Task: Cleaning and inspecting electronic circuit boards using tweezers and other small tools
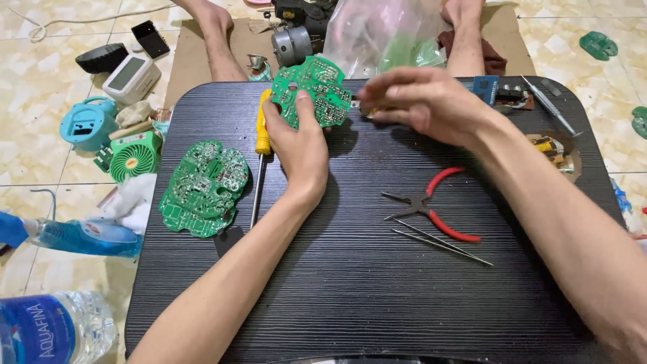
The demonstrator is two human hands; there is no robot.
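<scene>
The left hand grips a green circuit board, thumb pressed on its face and fingers curled behind, holding it tilted up above the far part of a black table whose top is finely ribbed. The board has a lobed, roughly round outline, a small round hole, and pale solder dots and traces across it. The right hand hovers just beside the board's right edge, fingers bunched and bent downward; whether they pinch something small I cannot tell. A second green board, the same lobed shape, lies flat at the table's left edge. Between it and the left hand lies a screwdriver with a yellow plastic handle and thin steel shaft. Near the right forearm lie pliers with red rubbery grips and dark metal jaws, and just below them slim metal tweezers. On the glossy tiled floor to the left stand a small green fan with a slatted grille and a clear plastic bottle.
</scene>
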